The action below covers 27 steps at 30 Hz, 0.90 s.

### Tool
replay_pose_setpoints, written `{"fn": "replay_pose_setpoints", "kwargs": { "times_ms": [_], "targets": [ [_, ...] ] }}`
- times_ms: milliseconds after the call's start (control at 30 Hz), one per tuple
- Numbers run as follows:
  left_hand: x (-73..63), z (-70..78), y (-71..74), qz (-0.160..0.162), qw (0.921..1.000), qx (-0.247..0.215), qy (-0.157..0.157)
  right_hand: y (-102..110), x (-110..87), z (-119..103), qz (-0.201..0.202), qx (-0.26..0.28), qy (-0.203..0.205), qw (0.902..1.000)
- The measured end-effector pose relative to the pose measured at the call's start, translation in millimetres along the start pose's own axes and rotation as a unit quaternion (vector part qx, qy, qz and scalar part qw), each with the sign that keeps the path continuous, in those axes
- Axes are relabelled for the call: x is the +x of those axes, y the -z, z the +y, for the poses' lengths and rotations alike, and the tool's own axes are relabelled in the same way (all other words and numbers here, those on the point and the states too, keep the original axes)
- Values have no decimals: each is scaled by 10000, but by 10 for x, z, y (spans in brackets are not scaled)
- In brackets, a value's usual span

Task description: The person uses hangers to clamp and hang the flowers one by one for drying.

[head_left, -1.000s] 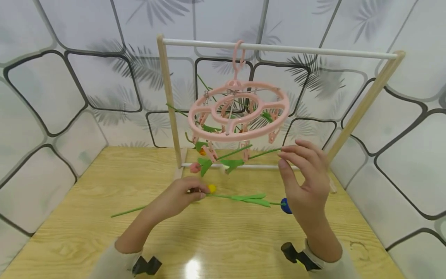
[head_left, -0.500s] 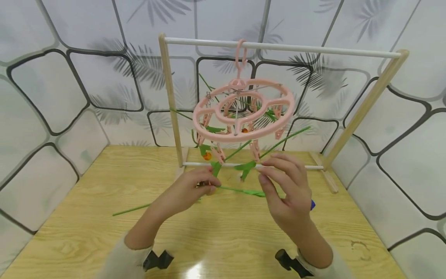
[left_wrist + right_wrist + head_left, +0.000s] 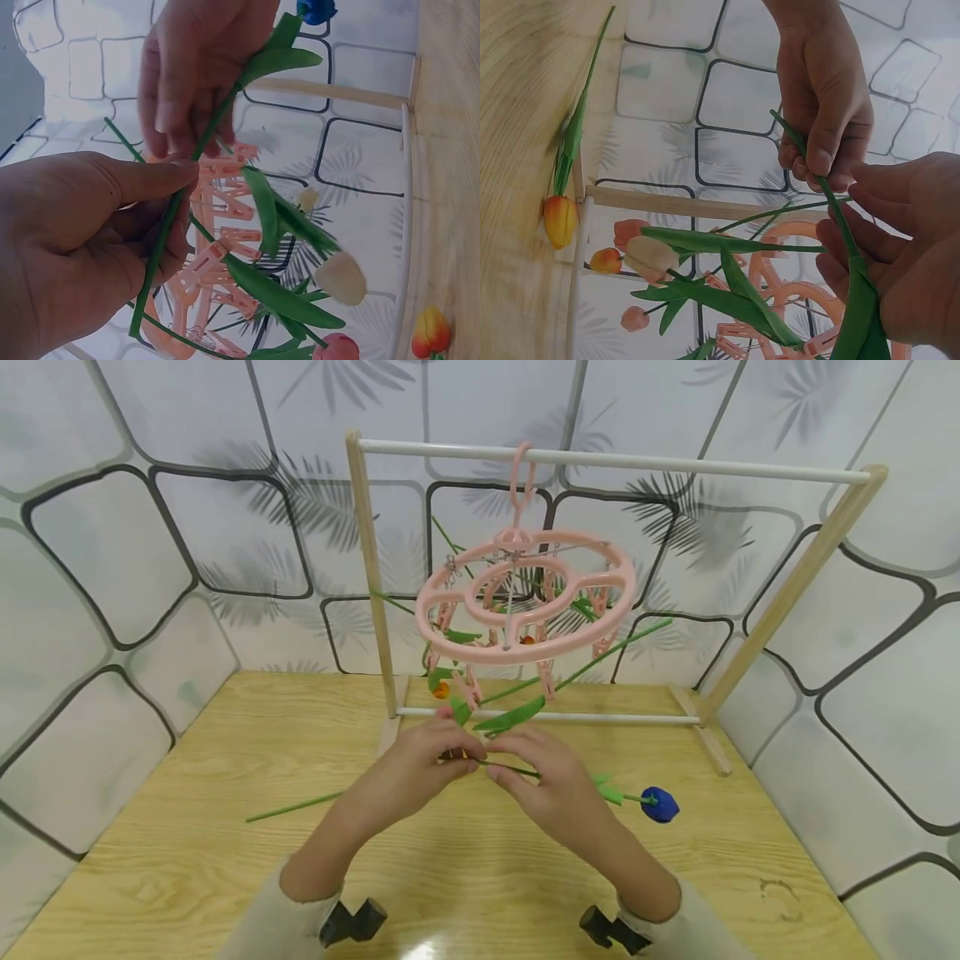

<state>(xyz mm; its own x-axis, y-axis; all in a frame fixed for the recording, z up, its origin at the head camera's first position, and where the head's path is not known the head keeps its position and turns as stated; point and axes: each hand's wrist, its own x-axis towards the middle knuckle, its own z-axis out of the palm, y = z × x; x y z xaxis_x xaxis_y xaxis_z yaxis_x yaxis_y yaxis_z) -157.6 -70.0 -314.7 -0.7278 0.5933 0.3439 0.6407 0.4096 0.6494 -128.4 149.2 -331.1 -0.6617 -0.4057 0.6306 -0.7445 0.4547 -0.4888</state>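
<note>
My left hand (image 3: pixel 423 764) pinches the green stem of a blue artificial tulip (image 3: pixel 660 805) near its bare end, between thumb and forefinger. Beside it, my right hand (image 3: pixel 558 785) is around the same stem, its thumb and forefinger apart with the stem passing between them. In the right wrist view, the right fingers (image 3: pixel 847 247) lie behind the stem without closing on it. Above both hands hangs a round pink clip hanger (image 3: pixel 525 647). Its clips carry several tulips, among them a white tulip (image 3: pixel 341 277) and a pink tulip (image 3: pixel 336 347).
The hanger hooks over the white rail (image 3: pixel 675 464) of a wooden-ended stand (image 3: pixel 795 585). An orange-yellow tulip (image 3: pixel 560 221) lies on the wooden table (image 3: pixel 187 877), its flower hidden by my left hand in the head view. Patterned panels (image 3: pixel 892 710) stand behind and beside.
My right hand has come down and left from a clipped tulip's stem to the blue tulip's stem beside my left hand. The left hand, still pinching, has shifted slightly right. The hanger has swayed a little.
</note>
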Motion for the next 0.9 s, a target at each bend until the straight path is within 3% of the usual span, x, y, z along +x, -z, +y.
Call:
{"fn": "replay_pose_setpoints", "kwargs": {
  "times_ms": [233,467,533,633,700,800,900],
  "targets": [
    [-13,-16,1,-17,9995,291,88,-17,4,-19,-469,-262,-728,9959],
    [-40,-10,61,-159,9989,266,351,-17,5,10,-663,-185,-977,9928],
    [-50,-11,86,-108,9992,256,273,-12,8,13,-683,-176,-967,9928],
    [-90,6,144,175,9996,136,-176,8,15,5,-668,-129,-900,9936],
    [-128,41,188,427,9967,-46,-685,30,18,-8,-612,-99,-837,9946],
    [-194,124,233,765,9857,-447,-1431,69,19,-32,-503,2,-790,9956],
    [-228,198,220,1029,9692,-875,-2058,113,13,-50,-381,56,-729,9966]
  ]
}}
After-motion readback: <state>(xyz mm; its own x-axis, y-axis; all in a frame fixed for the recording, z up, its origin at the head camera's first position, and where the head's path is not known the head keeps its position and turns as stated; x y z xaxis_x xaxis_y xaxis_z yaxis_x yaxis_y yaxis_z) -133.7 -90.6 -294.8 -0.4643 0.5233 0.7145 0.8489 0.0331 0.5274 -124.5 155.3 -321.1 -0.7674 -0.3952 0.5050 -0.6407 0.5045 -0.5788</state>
